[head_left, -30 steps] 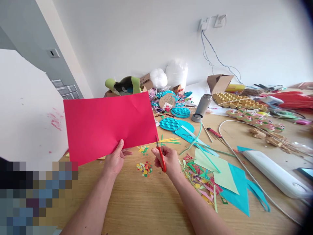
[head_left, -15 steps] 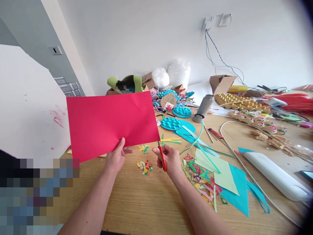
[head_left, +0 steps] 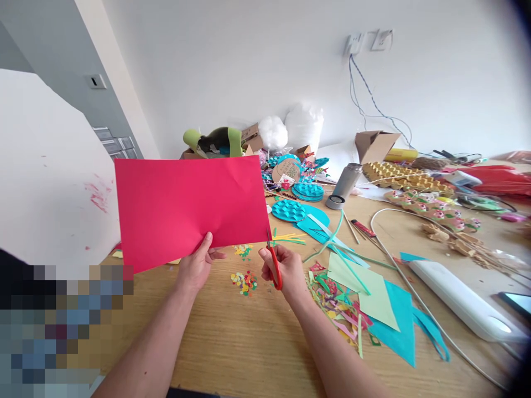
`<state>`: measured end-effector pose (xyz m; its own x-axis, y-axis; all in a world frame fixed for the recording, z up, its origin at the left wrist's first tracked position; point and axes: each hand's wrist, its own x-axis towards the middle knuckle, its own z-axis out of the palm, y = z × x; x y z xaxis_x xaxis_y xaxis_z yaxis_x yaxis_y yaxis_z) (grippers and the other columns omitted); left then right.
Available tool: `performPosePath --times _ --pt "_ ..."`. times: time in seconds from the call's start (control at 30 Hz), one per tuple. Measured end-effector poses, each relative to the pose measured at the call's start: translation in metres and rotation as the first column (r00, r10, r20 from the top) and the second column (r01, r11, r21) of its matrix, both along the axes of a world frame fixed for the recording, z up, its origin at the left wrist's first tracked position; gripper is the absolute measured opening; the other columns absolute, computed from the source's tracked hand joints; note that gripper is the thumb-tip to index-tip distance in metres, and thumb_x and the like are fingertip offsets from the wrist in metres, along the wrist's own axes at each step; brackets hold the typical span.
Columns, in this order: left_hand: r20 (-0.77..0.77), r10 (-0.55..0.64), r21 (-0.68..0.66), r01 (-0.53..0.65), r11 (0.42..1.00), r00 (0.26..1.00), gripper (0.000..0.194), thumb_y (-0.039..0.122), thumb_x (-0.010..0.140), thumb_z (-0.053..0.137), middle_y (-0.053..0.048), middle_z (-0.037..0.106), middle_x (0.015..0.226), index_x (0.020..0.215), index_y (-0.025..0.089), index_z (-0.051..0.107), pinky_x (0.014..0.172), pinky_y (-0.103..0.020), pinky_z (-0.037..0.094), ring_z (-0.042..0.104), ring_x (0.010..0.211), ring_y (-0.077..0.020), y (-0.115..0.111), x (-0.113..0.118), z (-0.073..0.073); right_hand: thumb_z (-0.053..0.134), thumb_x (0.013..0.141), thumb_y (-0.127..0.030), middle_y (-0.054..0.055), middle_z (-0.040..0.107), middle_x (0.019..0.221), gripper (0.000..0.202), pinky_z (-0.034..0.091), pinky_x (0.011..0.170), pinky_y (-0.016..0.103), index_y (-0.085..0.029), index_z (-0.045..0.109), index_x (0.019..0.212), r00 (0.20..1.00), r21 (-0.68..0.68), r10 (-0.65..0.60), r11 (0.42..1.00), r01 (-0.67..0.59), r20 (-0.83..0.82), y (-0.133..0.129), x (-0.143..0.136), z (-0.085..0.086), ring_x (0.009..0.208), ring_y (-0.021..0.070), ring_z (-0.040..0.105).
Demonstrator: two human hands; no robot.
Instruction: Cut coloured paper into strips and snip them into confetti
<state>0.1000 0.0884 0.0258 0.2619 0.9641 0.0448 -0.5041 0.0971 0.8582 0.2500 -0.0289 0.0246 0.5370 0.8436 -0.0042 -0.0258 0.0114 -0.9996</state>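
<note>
Across the wooden worktop (head_left: 232,348) before you, a grey bottle (head_left: 347,181) stands near textured blue discs (head_left: 289,210), a yellowish egg tray (head_left: 394,176) lies near a cardboard box (head_left: 373,148), and a long white device (head_left: 456,300) rests to your right.

Left grip (head_left: 197,269): red sheet (head_left: 191,204) | right grip (head_left: 288,272): scissors (head_left: 274,269) (red-handled) at sheet's lower-right corner | paper scraps (head_left: 338,304) nearby

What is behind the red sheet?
Past the top edge of the red sheet, a green-and-black object and cardboard show in part; paper bits peek out below. Whatever lies directly behind the red sheet is covered, so I cannot tell.
</note>
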Motion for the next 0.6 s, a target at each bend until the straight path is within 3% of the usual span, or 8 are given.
performPosePath --times 0.23,0.6 --pt "0.004 0.008 0.007 -0.008 1.000 1.000 0.044 0.025 0.065 0.076 -0.001 0.064 0.112 0.107 0.028 0.062 0.050 -0.020 0.054 0.064 0.075 -0.0136 -0.0001 0.0001 -0.0006 0.068 0.066 -0.055 0.000 0.058 0.044 0.044 0.035 0.035 0.020 -0.019 0.044 0.058 1.000 0.017 0.004 1.000 -0.004 -0.004 0.0002 0.0004 0.0005 0.035 0.0121 0.052" --pt "0.003 -0.044 0.031 0.044 0.999 0.999 0.041 0.027 0.067 0.074 0.000 0.067 0.104 0.106 0.027 0.062 0.051 -0.022 0.055 0.066 0.079 -0.0158 -0.0026 0.0001 0.0007 0.068 0.067 -0.054 0.002 0.061 0.047 0.042 0.039 0.038 0.020 -0.017 0.050 0.060 1.000 0.047 0.020 0.999 -0.019 -0.023 0.0009 0.0020 -0.0004 0.037 0.0122 0.054"
